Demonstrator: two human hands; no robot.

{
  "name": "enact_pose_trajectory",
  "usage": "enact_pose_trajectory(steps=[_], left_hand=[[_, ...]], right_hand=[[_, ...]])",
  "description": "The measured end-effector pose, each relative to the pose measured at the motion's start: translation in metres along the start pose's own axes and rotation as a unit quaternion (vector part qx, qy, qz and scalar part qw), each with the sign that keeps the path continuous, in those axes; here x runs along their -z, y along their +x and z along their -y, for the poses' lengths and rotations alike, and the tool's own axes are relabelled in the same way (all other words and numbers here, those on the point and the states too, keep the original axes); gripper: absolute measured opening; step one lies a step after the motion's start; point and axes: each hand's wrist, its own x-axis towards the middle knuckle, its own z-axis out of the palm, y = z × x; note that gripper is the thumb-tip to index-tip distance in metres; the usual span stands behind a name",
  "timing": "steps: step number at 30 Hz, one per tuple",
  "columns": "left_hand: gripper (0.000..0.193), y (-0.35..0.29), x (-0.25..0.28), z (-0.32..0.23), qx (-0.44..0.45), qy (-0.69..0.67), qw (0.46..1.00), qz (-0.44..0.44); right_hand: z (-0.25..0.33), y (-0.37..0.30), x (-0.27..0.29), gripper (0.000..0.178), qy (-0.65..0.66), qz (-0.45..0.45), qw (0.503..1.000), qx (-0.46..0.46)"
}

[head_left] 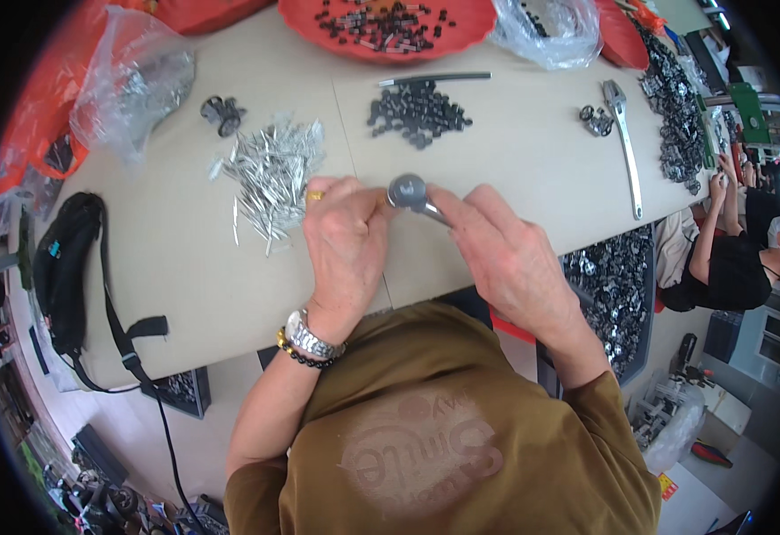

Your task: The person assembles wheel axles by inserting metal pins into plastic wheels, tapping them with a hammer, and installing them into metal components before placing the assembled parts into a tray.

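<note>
Over the table's near middle my two hands meet at a ratchet wrench with a round grey head and a shiny metal handle. My right hand grips its handle, fingers closed. Close against the round head, my left hand is closed with thumb and fingertips pinched; whatever sits between them is hidden. Just beyond my left hand lies a loose pile of thin silver metal pins. Farther off is a heap of small black caps, with a dark rod lying behind it.
A red tray of small parts stands at the far edge. An adjustable wrench and black clamp-like parts lie right; another such part lies left. A black pouch, plastic bags and a dark bin flank me. Another person works right.
</note>
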Motion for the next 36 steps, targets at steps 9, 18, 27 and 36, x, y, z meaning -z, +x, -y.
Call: enact_pose_trajectory(steps=[9, 18, 27, 36], left_hand=[[0.01, 0.023, 0.004, -0.004, -0.035, -0.034, 0.999, -0.019], [0.052, 0.148, 0.037, -0.01, 0.015, -0.039, 0.999, 0.024], [0.016, 0.022, 0.078, 0.02, 0.038, 0.094, 0.993, 0.056], [0.018, -0.02, 0.07, 0.028, -0.01, 0.204, 0.978, 0.048]], right_hand=[[-0.052, -0.015, -0.003, 0.041, -0.069, -0.168, 0.978, -0.106], [-0.093, -0.008, -0.024, 0.033, -0.238, -0.21, 0.931, -0.183], [-0.073, 0.013, -0.029, 0.031, -0.05, -0.258, 0.965, -0.014], [-0.055, 0.044, -0.048, 0.037, -0.136, -0.137, 0.979, 0.069]])
